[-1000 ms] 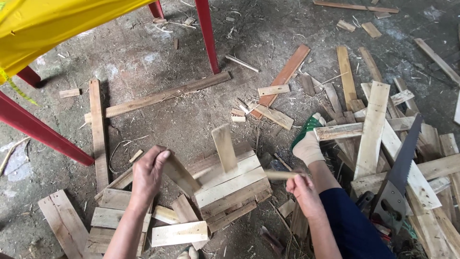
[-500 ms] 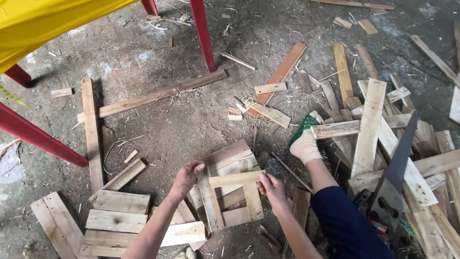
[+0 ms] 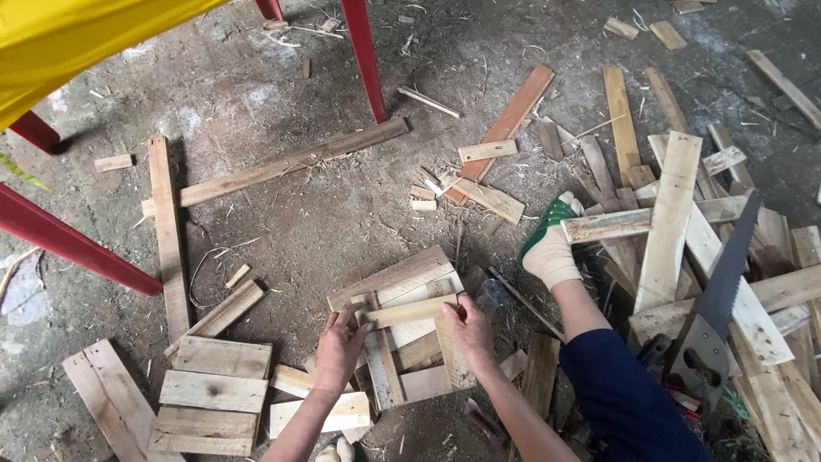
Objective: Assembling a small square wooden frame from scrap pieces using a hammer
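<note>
Single head view, steeply downward, close over littered ground (image 3: 282, 214), perhaps slightly forward-tilted.

A dusty concrete floor (image 3: 299, 222) strewn with sawdust and chips carries everything. Loose planks (image 3: 667, 214) pile at the right, with a handsaw (image 3: 718, 308) on them. Short boards (image 3: 214, 393) lie lower left, a long slat (image 3: 282, 162) upper centre, and a plank frame (image 3: 410, 334) at lower centre.

Two bare hands, the left hand (image 3: 340, 346) and right hand (image 3: 469, 328), rest on one small wooden frame (image 3: 409, 342) of nailed slats. Beside that frame: one handsaw (image 3: 717, 299) to its right, one socked foot (image 3: 552, 248) between them, two red metal legs (image 3: 363, 56) beyond it, one yellow sheet (image 3: 77, 38), and dozens of scattered planks (image 3: 667, 222).
</note>
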